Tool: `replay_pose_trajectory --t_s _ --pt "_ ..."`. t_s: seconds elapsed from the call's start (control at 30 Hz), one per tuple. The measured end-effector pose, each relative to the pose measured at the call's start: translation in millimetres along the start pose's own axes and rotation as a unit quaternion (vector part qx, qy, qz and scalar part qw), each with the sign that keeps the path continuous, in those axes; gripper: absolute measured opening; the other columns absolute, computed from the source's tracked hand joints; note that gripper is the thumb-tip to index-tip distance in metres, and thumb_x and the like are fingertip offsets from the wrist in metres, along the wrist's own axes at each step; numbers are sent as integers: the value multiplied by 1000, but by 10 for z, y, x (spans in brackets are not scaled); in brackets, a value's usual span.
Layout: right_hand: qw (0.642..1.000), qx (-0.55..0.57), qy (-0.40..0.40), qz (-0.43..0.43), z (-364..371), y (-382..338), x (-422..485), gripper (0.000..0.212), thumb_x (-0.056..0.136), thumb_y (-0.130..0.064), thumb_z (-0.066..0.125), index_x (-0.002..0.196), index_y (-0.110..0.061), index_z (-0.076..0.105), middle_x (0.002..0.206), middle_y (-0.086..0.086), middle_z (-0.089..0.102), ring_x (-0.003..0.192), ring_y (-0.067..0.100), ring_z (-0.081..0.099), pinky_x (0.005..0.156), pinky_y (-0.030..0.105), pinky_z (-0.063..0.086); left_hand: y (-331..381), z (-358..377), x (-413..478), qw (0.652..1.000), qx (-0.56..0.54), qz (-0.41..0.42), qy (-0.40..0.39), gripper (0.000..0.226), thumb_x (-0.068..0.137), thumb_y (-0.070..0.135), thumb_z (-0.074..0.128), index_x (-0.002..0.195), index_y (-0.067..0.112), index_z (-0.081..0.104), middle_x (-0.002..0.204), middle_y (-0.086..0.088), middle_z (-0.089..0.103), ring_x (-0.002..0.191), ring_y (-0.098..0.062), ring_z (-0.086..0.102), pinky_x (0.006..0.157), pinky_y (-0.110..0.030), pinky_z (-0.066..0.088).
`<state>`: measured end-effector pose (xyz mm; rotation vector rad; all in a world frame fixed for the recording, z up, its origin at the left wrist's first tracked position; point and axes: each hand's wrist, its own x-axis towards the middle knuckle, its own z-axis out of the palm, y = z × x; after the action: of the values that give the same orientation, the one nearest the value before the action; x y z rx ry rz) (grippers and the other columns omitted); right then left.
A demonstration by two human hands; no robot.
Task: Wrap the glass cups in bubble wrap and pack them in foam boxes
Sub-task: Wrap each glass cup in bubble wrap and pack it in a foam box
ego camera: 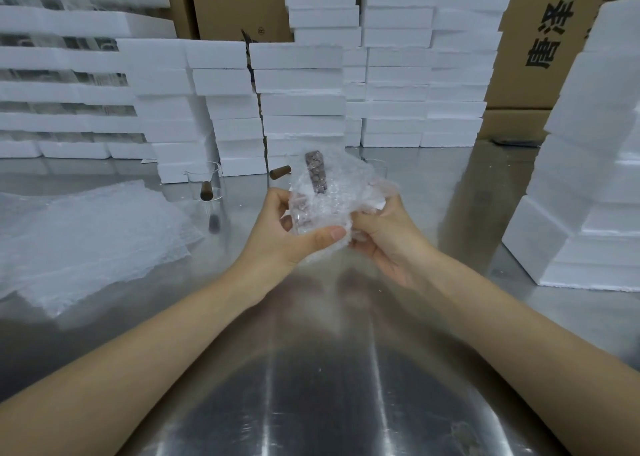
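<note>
Both hands held a glass cup [316, 177], bundled in bubble wrap [348, 184], in the air just above the steel worktop [311, 369], near its middle. The left hand [291, 230] gripped the bundle from the side, its fingers [277, 196] curled behind the wrap and the thumb pressed across the front. The right hand [384, 237] pinched the loose wrap on the other side, its fingers clenched into the plastic. A brown handle showed through the bubbles, pointing up.

On the worktop to the left lay a loose pile of wrap sheets [86, 237]. Just beyond it stood a bare second cup [207, 185] with a brown handle. Another brown handle [280, 172] showed beside the foam behind the bundle; what it was attached to could not be told.

White foam boxes [304, 92] stood stacked in rows along the back of the worktop, and another stack [588, 178] rose at the right. Cardboard boxes [239, 2] stood behind them.
</note>
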<state>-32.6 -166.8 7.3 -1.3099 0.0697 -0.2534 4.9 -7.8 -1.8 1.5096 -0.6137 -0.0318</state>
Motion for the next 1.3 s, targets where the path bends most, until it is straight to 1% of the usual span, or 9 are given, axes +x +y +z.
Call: replay_pose_trajectory --t_s 0.1,0.2,0.33,0.6,0.73,0.9,1.0,1.1,1.3 --pt "999 -16 41 -3 4 34 11 73 78 11 57 125 -34 23 86 7 56 58 9 58 59 30 57 9 -7 2 1000 -3 -5 -23 57 55 25 83 98 21 45 87 20 66 81 7 63 65 -13 48" --pt "970 -201 80 -112 -20 20 7 47 70 0 67 108 -21 49 96 10 62 83 25 62 78 42 56 3 -4 -21 999 -14 -24 -37 62 52 31 85 99 21 47 82 24 67 81 4 65 65 -15 50" --pt "939 -274 34 -206 -1 -16 -26 10 68 3 64 75 -3 60 70 -3 57 59 3 52 55 16 42 -23 32 -37 995 -79 -53 2 67 53 31 85 108 16 50 103 3 69 92 -13 69 69 -24 55" --pt "968 -180 -170 -44 -33 -90 -29 27 96 -29 44 89 -24 70 93 -15 69 96 4 61 95 23 42 -29 30 -28 994 -93 -44 43 68 46 45 82 100 21 50 99 5 67 88 -10 68 65 -22 52" --pt "990 -80 -113 -34 20 -67 -53 23 99 -12 46 91 -4 66 95 10 61 84 16 61 78 28 55 -24 24 -45 997 -79 -26 3 71 44 46 81 102 22 48 96 10 67 88 -7 69 65 -21 53" --pt "999 -45 3 -29 53 -28 -62 29 72 0 67 91 -14 50 91 5 54 65 16 57 59 25 51 40 39 -72 996 -71 12 -52 89 34 55 90 104 18 47 88 17 70 83 -2 68 64 -17 52" --pt "995 -23 -93 39 123 12 -112 25 88 -5 61 112 -11 59 105 12 68 87 25 67 82 42 54 42 62 -94 993 -87 32 -72 94 38 66 85 111 19 48 95 13 71 91 -8 69 71 -22 54" --pt "970 28 -230 73 176 -4 -204 20 93 -21 55 102 -19 73 107 8 72 99 25 69 80 40 57 70 15 -73 992 -86 42 -79 92 49 69 79 119 15 52 105 2 71 99 -18 69 76 -26 55" --pt "994 -67 -85 7 200 -12 -178 23 91 2 48 88 -10 68 72 1 71 61 11 66 50 21 50 35 15 -72 993 -34 26 -112 72 80 64 56 136 20 45 129 5 62 122 -12 55 101 -28 41"
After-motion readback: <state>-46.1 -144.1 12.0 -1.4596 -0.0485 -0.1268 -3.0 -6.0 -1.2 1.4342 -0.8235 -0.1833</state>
